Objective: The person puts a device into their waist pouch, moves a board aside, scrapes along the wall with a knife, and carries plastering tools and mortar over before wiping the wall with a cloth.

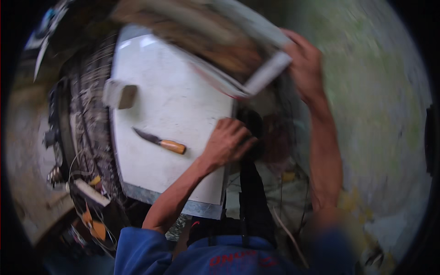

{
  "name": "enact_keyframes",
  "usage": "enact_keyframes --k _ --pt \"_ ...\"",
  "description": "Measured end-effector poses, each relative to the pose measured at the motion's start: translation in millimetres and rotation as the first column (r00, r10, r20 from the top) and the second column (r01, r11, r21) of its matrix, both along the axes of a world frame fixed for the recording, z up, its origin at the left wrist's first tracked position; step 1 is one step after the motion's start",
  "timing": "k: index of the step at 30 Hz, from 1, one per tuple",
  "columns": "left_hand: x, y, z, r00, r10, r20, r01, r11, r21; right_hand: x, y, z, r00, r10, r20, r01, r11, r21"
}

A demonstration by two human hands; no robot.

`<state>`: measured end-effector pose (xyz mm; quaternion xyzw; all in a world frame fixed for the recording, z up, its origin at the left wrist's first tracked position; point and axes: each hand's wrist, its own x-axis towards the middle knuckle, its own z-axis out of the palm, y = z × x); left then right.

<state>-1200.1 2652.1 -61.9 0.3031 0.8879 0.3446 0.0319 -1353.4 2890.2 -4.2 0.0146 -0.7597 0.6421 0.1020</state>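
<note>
My right hand [306, 68] grips the right-hand end of a shallow white box [268, 71], which is tilted and smeared by motion. Brown pieces [229, 48] that look like leather or wood lie inside it; their kind is too blurred to tell. Over the right edge of a white work board [160, 101], my left hand [229, 143] is closed with its fingers curled; whatever they hold, if anything, is hidden. A knife [167, 145] with a dark blade and a wooden handle lies on the board, left of my left hand.
A small pale block [120, 94] stands at the board's left edge. Farther left are a cord-wrapped dark bundle [91, 87] and a machine-like black part [56, 128]. Orange scraps [95, 225] hang at the lower left. A mottled wall [380, 101] rises on the right.
</note>
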Motion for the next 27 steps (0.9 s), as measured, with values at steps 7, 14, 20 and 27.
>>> enact_keyframes --k 7,14,20,27 --pt "7.1 -1.1 -5.3 0.987 -0.096 -0.131 0.056 0.959 -0.277 -19.6 -103.3 -26.7 0.931 -0.149 -0.333 0.196 0.974 0.111" --pt "14.7 -1.1 -9.5 0.994 -0.056 -0.091 0.015 0.913 -0.407 104.9 -52.1 -104.7 0.742 -0.407 -0.533 0.438 0.896 -0.074" --pt "6.3 -7.1 -4.2 0.973 -0.229 -0.040 0.184 0.865 -0.467 263.5 81.2 -460.8 0.551 -0.652 0.521 0.625 0.736 0.260" --pt "-79.4 -154.5 -32.0 -0.228 -0.559 -0.797 0.636 0.534 -0.557 273.2 73.3 -673.9 0.625 -0.527 0.576 0.236 0.830 0.505"
